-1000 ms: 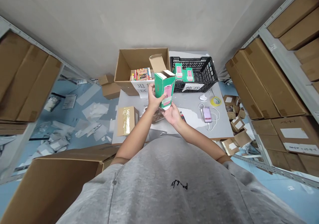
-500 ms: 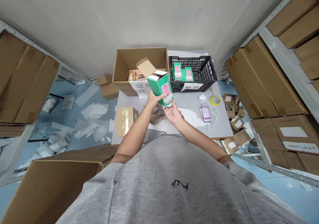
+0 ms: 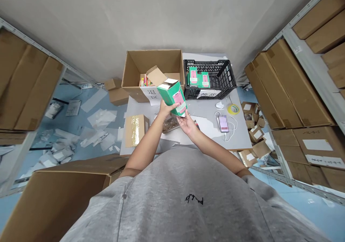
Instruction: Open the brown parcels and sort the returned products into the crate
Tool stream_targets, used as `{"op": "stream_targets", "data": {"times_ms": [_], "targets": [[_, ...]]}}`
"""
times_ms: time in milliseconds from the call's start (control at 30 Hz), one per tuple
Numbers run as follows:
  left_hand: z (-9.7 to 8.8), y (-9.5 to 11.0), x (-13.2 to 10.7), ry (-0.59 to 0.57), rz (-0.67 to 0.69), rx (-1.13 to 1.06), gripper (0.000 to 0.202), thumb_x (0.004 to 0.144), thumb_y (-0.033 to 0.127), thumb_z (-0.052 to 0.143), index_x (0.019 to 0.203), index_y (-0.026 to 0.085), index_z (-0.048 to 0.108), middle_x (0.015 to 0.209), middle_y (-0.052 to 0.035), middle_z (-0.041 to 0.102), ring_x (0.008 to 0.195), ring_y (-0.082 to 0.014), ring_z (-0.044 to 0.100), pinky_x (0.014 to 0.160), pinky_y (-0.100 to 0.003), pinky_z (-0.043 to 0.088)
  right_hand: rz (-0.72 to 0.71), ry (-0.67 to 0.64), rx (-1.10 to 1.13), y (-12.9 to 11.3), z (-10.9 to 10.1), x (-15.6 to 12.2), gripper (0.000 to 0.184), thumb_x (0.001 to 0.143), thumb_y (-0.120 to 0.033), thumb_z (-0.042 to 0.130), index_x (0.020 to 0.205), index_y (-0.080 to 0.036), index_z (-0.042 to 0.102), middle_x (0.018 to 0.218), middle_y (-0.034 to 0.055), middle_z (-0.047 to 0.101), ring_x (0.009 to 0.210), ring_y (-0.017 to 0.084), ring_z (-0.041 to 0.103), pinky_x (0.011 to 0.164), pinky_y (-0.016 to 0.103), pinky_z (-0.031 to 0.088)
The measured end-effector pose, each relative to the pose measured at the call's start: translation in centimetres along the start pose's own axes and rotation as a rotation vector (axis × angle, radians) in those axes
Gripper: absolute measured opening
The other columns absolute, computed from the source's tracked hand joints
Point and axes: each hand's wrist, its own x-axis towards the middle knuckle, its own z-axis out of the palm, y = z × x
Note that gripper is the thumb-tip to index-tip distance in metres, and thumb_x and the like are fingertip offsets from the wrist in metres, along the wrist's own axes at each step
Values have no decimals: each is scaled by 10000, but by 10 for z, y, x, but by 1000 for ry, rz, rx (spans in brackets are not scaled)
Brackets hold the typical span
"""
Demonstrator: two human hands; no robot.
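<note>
A green product box [image 3: 172, 96] with a pink picture on its front is held tilted over the table, its top flap raised. My left hand [image 3: 165, 110] grips its left side, thumb across the front. My right hand [image 3: 188, 122] is closed around the box's bottom end, fingers partly hidden. Behind it stands a large open carton [image 3: 134, 91] with colourful packets inside and a paper sign on its front. Beside that, a black plastic crate [image 3: 229, 80] holds green boxes [image 3: 205, 79] of the same look. Beneath my hands lies a brown item [image 3: 170, 125], partly covered.
A taped cardboard box [image 3: 136, 130] sits at the table's left. Toward the right are a tape roll [image 3: 233, 109], a phone [image 3: 223, 123] with a white cable, and crumpled paper [image 3: 219, 105]. Shelves of cartons [image 3: 291, 87] flank both sides; another open carton [image 3: 67, 195] stands lower left.
The green box has tilted slightly more to the left in my hands, its top edge a little lower. Both hands keep their hold on it.
</note>
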Motion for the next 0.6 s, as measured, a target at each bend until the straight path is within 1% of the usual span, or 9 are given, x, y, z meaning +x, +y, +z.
{"op": "stream_targets", "data": {"times_ms": [67,167,267,333,467,600], "targets": [[1,-1,-1,52,-24,-38,757,451,464,1043,1084,222,704,1044,-73,791,1055,-307,764,961,-460,623,13,-5,1,0,-1,-1,189,1085,-321,562,1182,-242,703,1036,27,817,943,143,786,937,301,659],[2,-3,-3,146,-71,-114,814,412,394,1058,1113,219,682,1086,-90,779,1153,-330,735,1008,-469,598,36,-41,29,-1,-1,-3,231,1104,-310,489,1159,-237,701,1010,24,814,947,146,780,959,316,652],[1,-7,-4,198,-66,-141,812,417,412,1057,1106,222,672,1101,-92,771,1166,-323,728,1022,-458,587,21,-62,51,-1,0,-3,272,1102,-266,436,1177,-225,694,1022,35,811,967,159,774,1000,354,638],[1,-10,-4,192,-38,-134,798,429,442,1054,1096,227,672,1098,-85,770,1124,-304,741,1007,-442,591,11,-36,60,-1,2,-2,268,1093,-233,433,1167,-225,691,1019,36,808,954,156,771,993,343,637],[-1,-16,-4,158,23,-85,781,462,504,1040,1091,233,665,1072,-57,778,1038,-260,760,952,-384,603,13,25,57,0,5,1,240,1082,-181,448,1112,-244,678,968,15,802,909,137,767,920,289,647],[-5,-21,-3,116,71,-34,760,532,567,1004,1121,235,657,1090,-54,784,1008,-242,764,913,-349,607,-42,24,27,0,6,0,210,1045,-128,506,1097,-277,644,954,-28,800,920,136,770,872,300,653]]}}
